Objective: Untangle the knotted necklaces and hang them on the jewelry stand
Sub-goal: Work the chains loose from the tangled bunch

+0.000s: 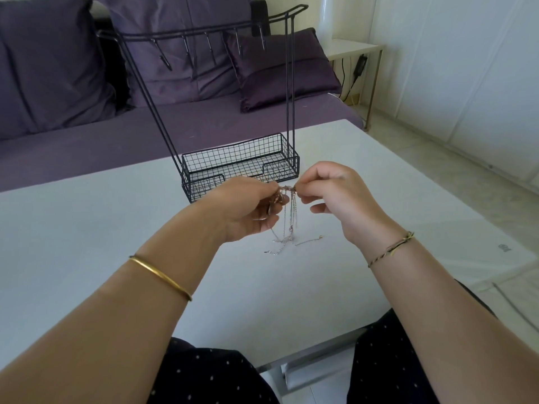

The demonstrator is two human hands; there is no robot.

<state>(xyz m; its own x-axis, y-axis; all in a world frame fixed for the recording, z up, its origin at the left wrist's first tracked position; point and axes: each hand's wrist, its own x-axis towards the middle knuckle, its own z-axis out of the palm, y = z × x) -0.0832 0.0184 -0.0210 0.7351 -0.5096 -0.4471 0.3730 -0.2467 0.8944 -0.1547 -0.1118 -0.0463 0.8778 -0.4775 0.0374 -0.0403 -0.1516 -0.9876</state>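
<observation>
Over a white tabletop [87, 228], by a black jewelry stand [239, 167], pinching the knotted necklaces [287, 217] with left hand [248, 211] and right hand [338, 196] fingers, letting ends dangle.

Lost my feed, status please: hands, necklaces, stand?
Left hand and right hand both pinch the knotted necklaces above the table, ends trailing on it. Jewelry stand behind, hooks bare. Path to it open.

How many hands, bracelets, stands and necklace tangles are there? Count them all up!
2 hands: left hand, right hand
2 bracelets: gold bangle, thread bracelet
1 stand
1 necklace tangle, pinched by both hands; its chains are too knotted to count
Total: 6
</observation>
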